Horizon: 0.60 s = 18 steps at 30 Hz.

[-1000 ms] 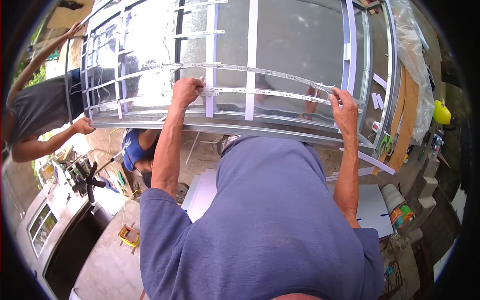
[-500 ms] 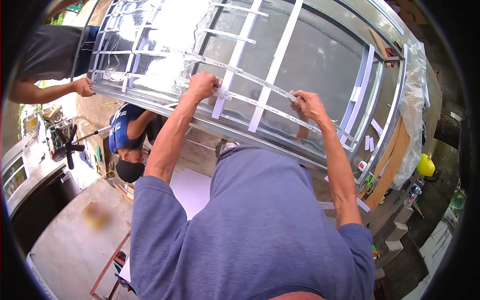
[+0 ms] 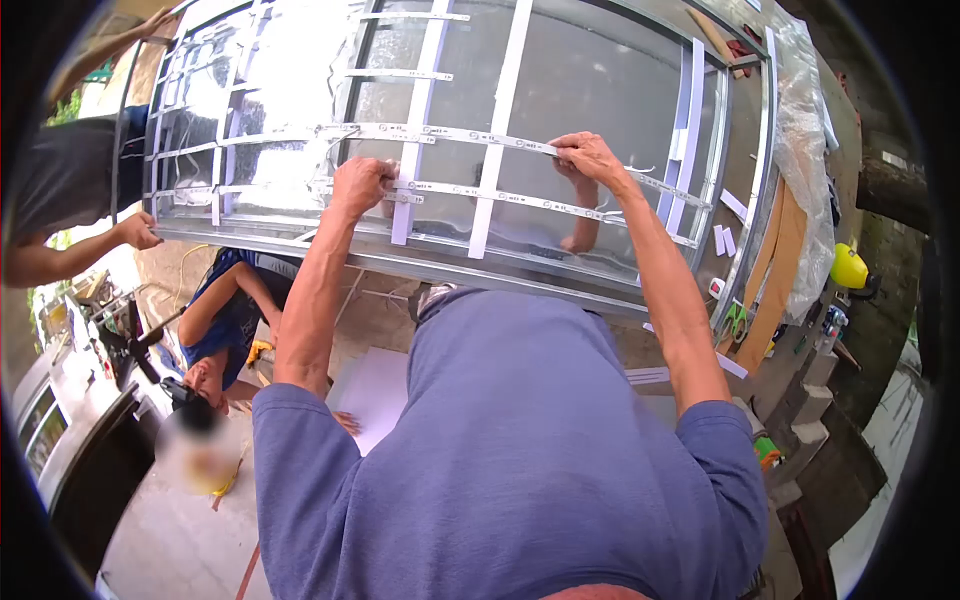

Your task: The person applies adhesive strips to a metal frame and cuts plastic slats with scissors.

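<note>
In the middle of the frame, the left hand [image 3: 362,187] has its fingertips together beside the lower narrow white strip with black printed marks [image 3: 545,204]; I cannot tell whether its grip closes on it. Right of that, the right hand [image 3: 592,158] has its grip clamped on the right end of the upper narrow white strip with black printed marks [image 3: 465,136]. Both strips cross two flat white bars [image 3: 506,90] above a shiny grey reflective sheet [image 3: 590,80], inside a silver metal frame [image 3: 420,268]. At left, another person's hand [image 3: 140,231] touches the frame's corner; a person in a blue top [image 3: 235,318] is below. At right lie green-handled scissors [image 3: 736,322], brown boards [image 3: 778,262] and crumpled clear plastic [image 3: 803,160].
</note>
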Available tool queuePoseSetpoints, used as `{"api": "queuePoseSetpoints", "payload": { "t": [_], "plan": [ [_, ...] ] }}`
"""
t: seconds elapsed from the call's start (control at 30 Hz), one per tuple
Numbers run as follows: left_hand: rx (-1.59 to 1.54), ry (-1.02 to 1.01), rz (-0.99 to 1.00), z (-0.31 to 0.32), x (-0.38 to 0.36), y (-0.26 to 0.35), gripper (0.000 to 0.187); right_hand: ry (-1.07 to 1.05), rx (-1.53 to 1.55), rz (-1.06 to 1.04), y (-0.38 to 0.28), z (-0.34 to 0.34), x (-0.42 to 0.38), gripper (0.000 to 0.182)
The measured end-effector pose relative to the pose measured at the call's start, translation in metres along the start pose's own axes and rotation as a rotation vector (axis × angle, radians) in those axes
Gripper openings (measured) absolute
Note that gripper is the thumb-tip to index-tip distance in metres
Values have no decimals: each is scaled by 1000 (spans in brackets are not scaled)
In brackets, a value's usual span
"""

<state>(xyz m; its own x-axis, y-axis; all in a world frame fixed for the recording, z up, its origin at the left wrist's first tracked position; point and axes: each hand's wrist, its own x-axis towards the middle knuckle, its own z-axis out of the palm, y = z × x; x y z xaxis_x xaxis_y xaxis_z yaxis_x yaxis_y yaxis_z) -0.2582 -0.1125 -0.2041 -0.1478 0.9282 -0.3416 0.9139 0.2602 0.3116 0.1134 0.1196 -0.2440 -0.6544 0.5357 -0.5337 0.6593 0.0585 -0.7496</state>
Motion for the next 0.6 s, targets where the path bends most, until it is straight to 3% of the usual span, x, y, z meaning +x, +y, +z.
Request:
{"api": "queuePoseSetpoints", "payload": {
  "t": [0.07,0.27,0.6],
  "plan": [
    [-12,-41,-19,-3,2,4,13,107,-52,-55,-21,-1,-19,29],
    [6,-47,-14,-6,1,8,17,211,-103,-67,1,12,-10,26],
    [12,-52,-31,-6,1,8,16,186,-75,20,-7,7,-20,32]
  ]
}}
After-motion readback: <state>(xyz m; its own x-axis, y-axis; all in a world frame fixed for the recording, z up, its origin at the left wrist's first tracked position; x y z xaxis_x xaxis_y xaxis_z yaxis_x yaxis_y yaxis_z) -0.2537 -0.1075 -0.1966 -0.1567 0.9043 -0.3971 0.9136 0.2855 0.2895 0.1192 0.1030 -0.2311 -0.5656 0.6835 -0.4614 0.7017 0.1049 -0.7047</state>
